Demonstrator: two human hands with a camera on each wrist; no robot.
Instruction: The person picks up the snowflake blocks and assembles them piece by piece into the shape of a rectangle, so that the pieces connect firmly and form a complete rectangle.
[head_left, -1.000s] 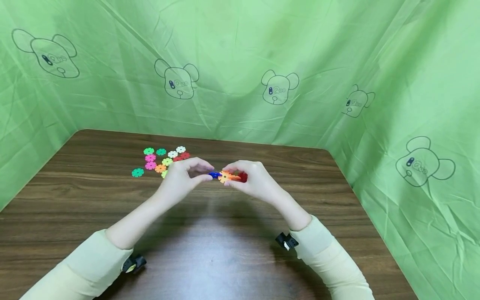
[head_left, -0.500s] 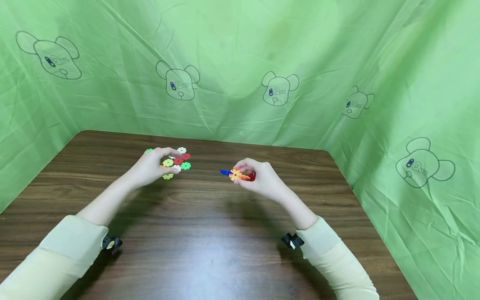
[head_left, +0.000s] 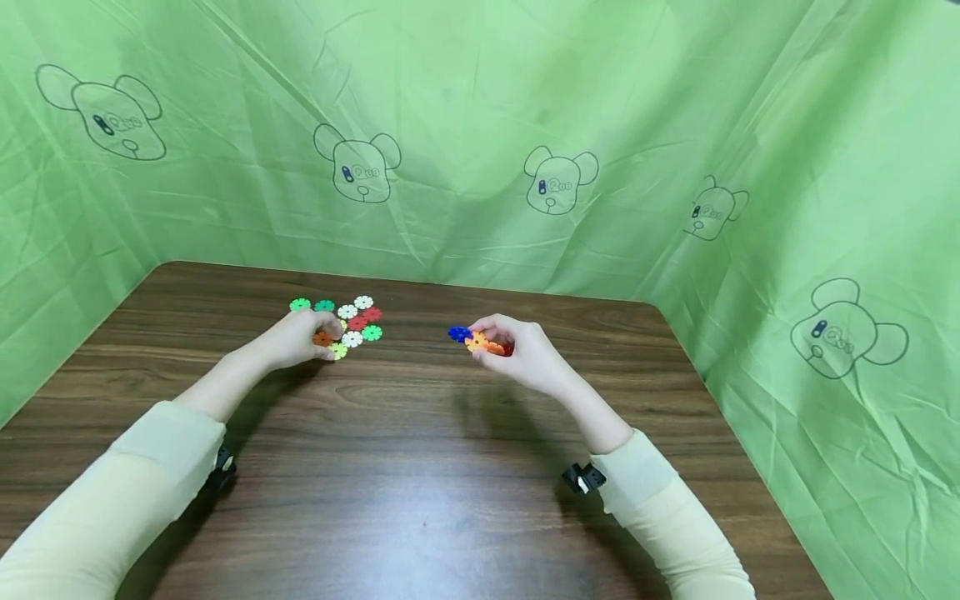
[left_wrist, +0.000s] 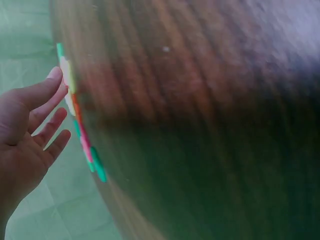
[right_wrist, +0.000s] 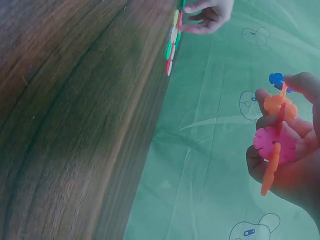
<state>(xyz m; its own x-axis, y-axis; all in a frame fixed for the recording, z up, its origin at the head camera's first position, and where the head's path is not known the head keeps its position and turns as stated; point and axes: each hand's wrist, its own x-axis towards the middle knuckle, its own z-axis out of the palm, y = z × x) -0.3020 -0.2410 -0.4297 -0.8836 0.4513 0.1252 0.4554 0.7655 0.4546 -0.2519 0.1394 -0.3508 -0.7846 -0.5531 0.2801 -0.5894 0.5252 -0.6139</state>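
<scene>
My right hand (head_left: pixel 525 354) holds a chain of joined, notched plastic discs above the table. At its left end is a blue disc (head_left: pixel 459 333), beside an orange disc (head_left: pixel 476 342). The right wrist view also shows a pink disc (right_wrist: pixel 267 142) and another orange disc (right_wrist: pixel 270 172) in the chain. My left hand (head_left: pixel 300 342) reaches over the loose discs, thumb and fingers apart around an orange disc (head_left: pixel 322 338). In the left wrist view its fingers are spread beside the discs. A yellow-green disc (head_left: pixel 339 351) lies just by the thumb.
Several loose discs lie flat near the left hand, among them a white disc (head_left: pixel 352 339), a green disc (head_left: pixel 372 332) and a red disc (head_left: pixel 357 322). The brown wooden table (head_left: pixel 420 442) is bounded by a green curtain (head_left: pixel 465 242) with bear drawings.
My left hand has left the blue disc in the chain and moved left to the loose discs. My right hand has shifted slightly right, still gripping the chain of discs.
</scene>
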